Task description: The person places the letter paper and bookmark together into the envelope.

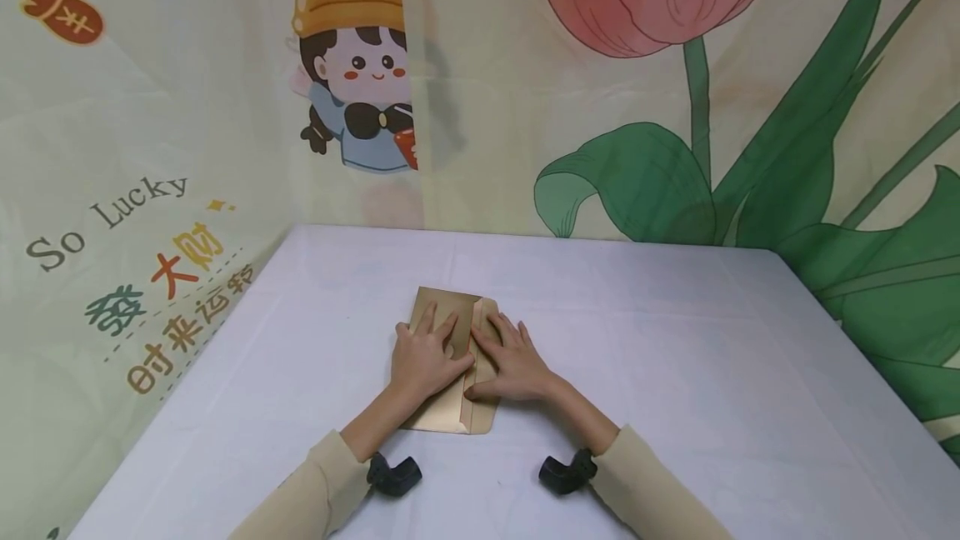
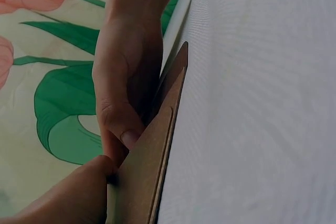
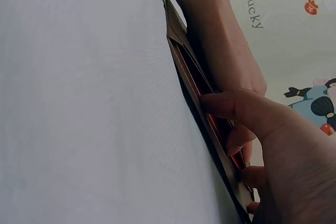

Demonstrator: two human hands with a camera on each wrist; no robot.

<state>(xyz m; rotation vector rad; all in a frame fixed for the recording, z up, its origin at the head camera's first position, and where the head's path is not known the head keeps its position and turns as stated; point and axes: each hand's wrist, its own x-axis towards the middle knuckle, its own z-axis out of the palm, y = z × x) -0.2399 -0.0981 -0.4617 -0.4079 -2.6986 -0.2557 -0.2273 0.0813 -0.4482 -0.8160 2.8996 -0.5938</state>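
Observation:
A brown paper envelope [image 1: 437, 417] lies on the white-covered table, its flap [image 1: 483, 418] unfolded along the right side. My left hand [image 1: 424, 362] rests on the envelope's body with the fingers spread. On the flap side, my right hand [image 1: 516, 363] touches the paper near the opening, its fingers spread and pointing away from me. A reddish strip shows inside the envelope's opening [image 3: 198, 83] in the right wrist view, where the right thumb and fingers lie along it. The left wrist view shows the envelope [image 2: 149, 166] low at the table surface, with both hands close together over it.
The white tabletop [image 1: 675, 357] extends around the envelope on all sides. Behind it hangs a printed backdrop [image 1: 480, 107] with a tulip and a cartoon figure. Each wrist carries a black camera mount, such as the left mount [image 1: 395, 476].

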